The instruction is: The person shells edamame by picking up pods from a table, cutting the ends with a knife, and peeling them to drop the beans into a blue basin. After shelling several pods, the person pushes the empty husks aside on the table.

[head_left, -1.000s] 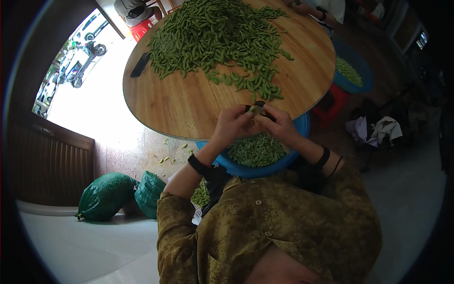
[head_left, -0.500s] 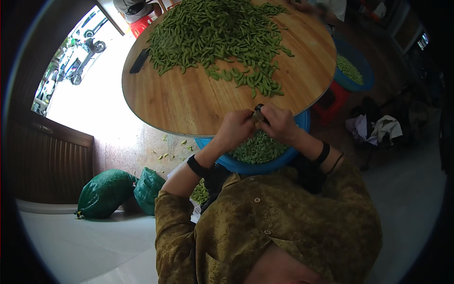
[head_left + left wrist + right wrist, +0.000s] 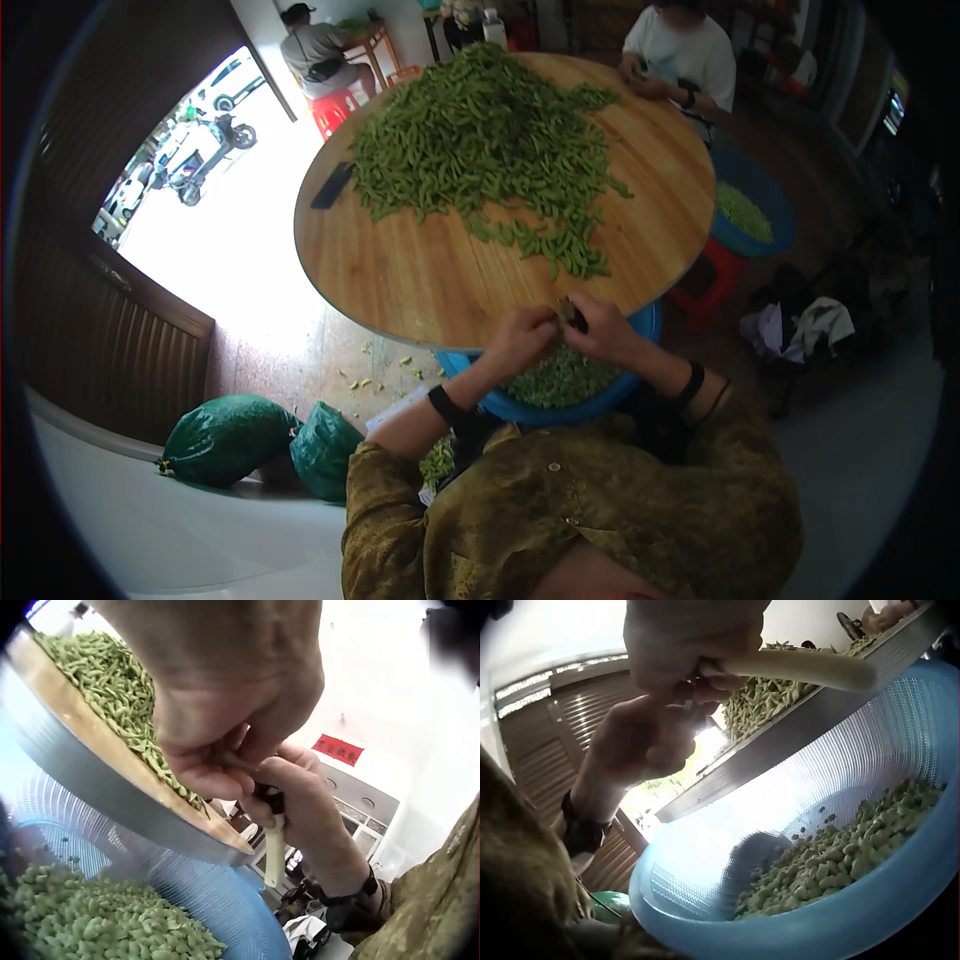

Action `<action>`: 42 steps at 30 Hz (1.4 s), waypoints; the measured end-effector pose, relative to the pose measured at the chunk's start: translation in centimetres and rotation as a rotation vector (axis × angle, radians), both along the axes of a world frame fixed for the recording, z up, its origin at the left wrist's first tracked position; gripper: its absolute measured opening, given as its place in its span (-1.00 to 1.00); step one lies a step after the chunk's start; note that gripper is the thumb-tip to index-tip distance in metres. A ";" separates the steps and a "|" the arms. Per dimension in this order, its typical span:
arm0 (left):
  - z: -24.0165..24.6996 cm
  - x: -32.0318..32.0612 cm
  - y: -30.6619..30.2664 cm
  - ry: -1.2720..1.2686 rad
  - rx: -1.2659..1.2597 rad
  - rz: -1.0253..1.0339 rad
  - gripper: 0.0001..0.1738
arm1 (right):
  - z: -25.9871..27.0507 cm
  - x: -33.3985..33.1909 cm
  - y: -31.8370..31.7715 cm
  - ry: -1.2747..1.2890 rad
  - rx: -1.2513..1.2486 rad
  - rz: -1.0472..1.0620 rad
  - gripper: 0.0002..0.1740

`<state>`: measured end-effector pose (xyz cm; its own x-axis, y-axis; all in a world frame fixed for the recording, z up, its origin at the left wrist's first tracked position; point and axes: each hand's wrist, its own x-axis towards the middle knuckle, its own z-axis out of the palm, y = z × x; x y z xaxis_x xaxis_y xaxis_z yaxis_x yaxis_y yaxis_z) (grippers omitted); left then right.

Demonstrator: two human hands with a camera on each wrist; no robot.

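Observation:
Both hands meet at the near edge of the round wooden table (image 3: 430,285), above a blue mesh basket (image 3: 548,412) of shelled green beans (image 3: 560,380). My left hand (image 3: 520,340) pinches a green pod (image 3: 225,759) between thumb and fingers. Touching it, my right hand (image 3: 607,335) grips a small tool with a cream handle (image 3: 795,669); the handle (image 3: 275,851) hangs below the fist in the left wrist view. The tool's working end is hidden between the fingers. A big heap of unshelled pods (image 3: 480,140) covers the far half of the table.
A dark phone (image 3: 332,185) lies at the table's left edge. A second blue basin (image 3: 757,215) of beans sits on a red stool (image 3: 708,280) to the right. Two green sacks (image 3: 225,440) lie on the floor at left. A person (image 3: 680,50) sits across the table.
My hands stay joined at the table edge over the basket, still working the pod. The head view has tilted up, so the whole table and the people beyond it now show.

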<state>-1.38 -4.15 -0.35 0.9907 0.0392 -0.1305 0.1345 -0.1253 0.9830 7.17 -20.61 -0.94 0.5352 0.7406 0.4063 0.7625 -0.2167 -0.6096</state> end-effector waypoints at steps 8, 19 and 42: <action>-1.1 -0.3 -1.0 -0.031 -0.080 -0.002 -0.79 | -0.1 -1.6 -0.1 -0.121 -0.007 0.084 -0.67; -1.6 0.2 0.8 -0.080 -0.040 0.045 -0.67 | 0.5 -0.2 -0.3 0.199 0.085 -0.101 -0.79; -1.4 -1.6 5.5 0.027 -0.584 0.125 -0.75 | 2.0 -0.5 -1.2 0.869 -0.067 0.108 -0.81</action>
